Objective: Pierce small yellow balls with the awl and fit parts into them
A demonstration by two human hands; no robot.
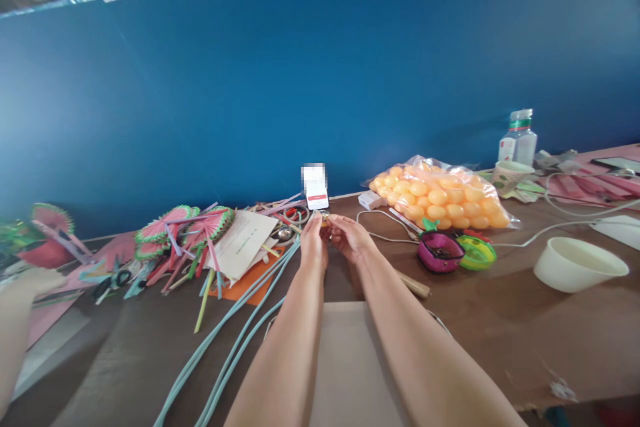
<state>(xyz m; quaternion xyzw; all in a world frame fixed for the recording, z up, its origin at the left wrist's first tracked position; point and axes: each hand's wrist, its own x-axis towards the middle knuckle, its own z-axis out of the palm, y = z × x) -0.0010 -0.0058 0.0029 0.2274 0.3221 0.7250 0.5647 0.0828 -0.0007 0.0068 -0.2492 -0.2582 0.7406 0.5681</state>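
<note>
My left hand [314, 240] and my right hand [350, 237] meet over the brown table [500, 327], fingers pinched together around a small orange and metallic thing [325, 217] that I cannot make out. Both forearms reach forward from the bottom edge. A phone [316, 188] stands just beyond the hands against the blue wall. Metal rings [295, 215] and coloured paper strips lie to the left of my left hand.
Folded paper fans [185, 223], scissors [113, 282] and light blue tubes [235, 327] lie left. A bag of orange balls [440, 197], a magenta box [440, 251], a green dish [477, 253], a white bowl [577, 265] and a bottle [519, 139] lie right. Another person's arm [15, 327] shows far left.
</note>
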